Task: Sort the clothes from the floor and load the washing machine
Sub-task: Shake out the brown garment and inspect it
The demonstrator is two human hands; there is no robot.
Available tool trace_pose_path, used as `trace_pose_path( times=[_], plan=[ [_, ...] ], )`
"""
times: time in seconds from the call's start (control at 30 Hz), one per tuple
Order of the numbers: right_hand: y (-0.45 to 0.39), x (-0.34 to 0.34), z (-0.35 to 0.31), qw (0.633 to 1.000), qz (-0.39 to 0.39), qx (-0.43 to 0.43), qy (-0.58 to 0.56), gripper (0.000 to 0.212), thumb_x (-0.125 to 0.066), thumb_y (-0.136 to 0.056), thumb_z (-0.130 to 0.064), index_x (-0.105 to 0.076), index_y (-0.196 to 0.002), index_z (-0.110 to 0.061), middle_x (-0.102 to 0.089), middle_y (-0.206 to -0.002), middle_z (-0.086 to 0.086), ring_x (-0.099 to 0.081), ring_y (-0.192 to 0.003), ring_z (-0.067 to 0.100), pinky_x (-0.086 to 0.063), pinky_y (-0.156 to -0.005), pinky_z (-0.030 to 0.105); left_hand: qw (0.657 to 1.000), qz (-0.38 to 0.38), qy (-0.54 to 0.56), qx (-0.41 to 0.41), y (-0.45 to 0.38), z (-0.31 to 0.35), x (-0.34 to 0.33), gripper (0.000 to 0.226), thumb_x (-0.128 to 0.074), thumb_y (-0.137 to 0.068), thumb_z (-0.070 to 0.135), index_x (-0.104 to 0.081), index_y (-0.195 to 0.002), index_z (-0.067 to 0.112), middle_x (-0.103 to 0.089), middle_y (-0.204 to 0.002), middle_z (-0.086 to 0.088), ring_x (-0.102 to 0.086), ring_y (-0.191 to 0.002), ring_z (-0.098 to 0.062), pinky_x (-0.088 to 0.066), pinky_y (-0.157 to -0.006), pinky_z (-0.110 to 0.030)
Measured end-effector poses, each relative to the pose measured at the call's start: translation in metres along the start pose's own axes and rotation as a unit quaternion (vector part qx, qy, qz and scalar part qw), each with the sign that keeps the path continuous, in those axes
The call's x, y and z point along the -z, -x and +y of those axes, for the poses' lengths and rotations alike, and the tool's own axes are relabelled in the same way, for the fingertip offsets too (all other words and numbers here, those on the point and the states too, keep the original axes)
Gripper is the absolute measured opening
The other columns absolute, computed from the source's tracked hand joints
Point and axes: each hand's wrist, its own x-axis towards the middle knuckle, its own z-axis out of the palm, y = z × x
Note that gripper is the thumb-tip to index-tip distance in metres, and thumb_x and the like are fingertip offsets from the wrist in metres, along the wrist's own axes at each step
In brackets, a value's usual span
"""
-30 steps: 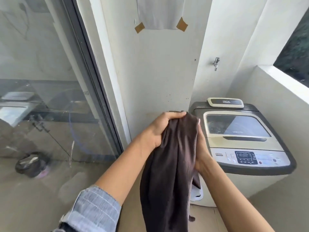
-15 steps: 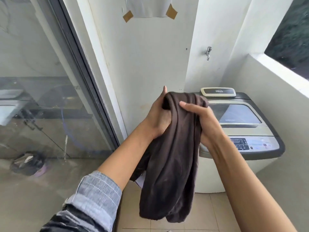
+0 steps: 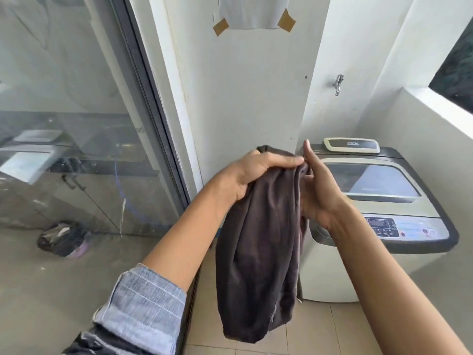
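A dark brown garment (image 3: pixel 258 252) hangs in front of the person at chest height, bunched at its top and drooping in long folds above the tiled floor (image 3: pixel 317 329). The left hand (image 3: pixel 258 172) has its grip closed over the gathered top edge, fingers curled across the cloth from the left. The right hand (image 3: pixel 320 190) meets it from the other side: its lower fingers pinch the fabric at the same bunch, while the index finger (image 3: pixel 307 152) sticks straight up, off the cloth. The two hands are touching or nearly so at the top of the garment (the fold between them hides the exact contact).

Just behind and to the right stands a top-loading washing machine (image 3: pixel 399 201), its glass lid (image 3: pixel 368 180) down, with a control panel (image 3: pixel 407 226) along the front edge. The garment hangs in front of the machine's left corner, not over its lid.

A metal tap (image 3: pixel 338 83) juts from the white wall above the machine. A sheet of paper (image 3: pixel 252 11) is taped to the pillar. On the left runs a sliding glass door (image 3: pixel 76 124); a dark bundle (image 3: pixel 62 238) shows low down in its glass. A rolled-up striped sleeve (image 3: pixel 143 308) covers the left arm.
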Motion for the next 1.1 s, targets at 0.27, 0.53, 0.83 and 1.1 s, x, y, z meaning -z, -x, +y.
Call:
trace_pose_path(
  times=[0.27,0.53,0.83,1.1],
  plan=[
    [0.043,-0.016,0.007,0.964,0.091,0.07,0.238,0.047,-0.094,-0.071,-0.012,-0.071,-0.112,-0.014,-0.082,-0.104,-0.001,-0.078,-0.098,0.016,-0.062,-0.082,0.029,0.985,0.064,0.157,-0.032,0.001,0.023,-0.011,0.044,-0.074,-0.092,0.041,-0.075,-0.109,0.001,-0.077,-0.099,-0.016,-0.075,-0.093,-0.03,-0.059,-0.091,-0.038],
    [0.042,-0.009,-0.002,0.933,0.282,0.194,0.109,0.032,-0.082,-0.059,-0.009,-0.069,-0.088,-0.005,-0.071,-0.08,0.007,-0.069,-0.076,0.024,-0.058,-0.068,0.039,0.983,-0.06,0.174,-0.005,0.008,0.02,-0.038,0.08,-0.06,-0.096,0.059,-0.06,-0.136,-0.01,-0.067,-0.13,-0.024,-0.064,-0.125,-0.035,-0.045,-0.116,-0.048],
    [0.051,-0.018,-0.012,0.936,0.23,0.265,0.018,0.041,-0.082,-0.072,0.005,-0.067,-0.11,0.009,-0.077,-0.102,0.025,-0.076,-0.095,0.042,-0.062,-0.088,0.059,0.998,-0.041,-0.027,-0.048,0.025,0.029,-0.043,0.052,-0.067,-0.097,0.047,-0.073,-0.122,0.002,-0.075,-0.121,-0.018,-0.073,-0.111,-0.032,-0.057,-0.103,-0.042],
    [0.07,-0.039,-0.038,0.939,0.05,0.334,-0.062,0.032,-0.048,-0.077,0.027,-0.052,-0.072,-0.005,-0.058,-0.076,0.013,-0.066,-0.08,0.033,-0.06,-0.089,0.046,0.99,-0.031,-0.019,-0.134,0.047,0.032,-0.024,0.038,-0.071,-0.087,0.04,-0.074,-0.117,0.017,-0.078,-0.116,-0.007,-0.074,-0.111,-0.023,-0.058,-0.099,-0.037]
  ],
)
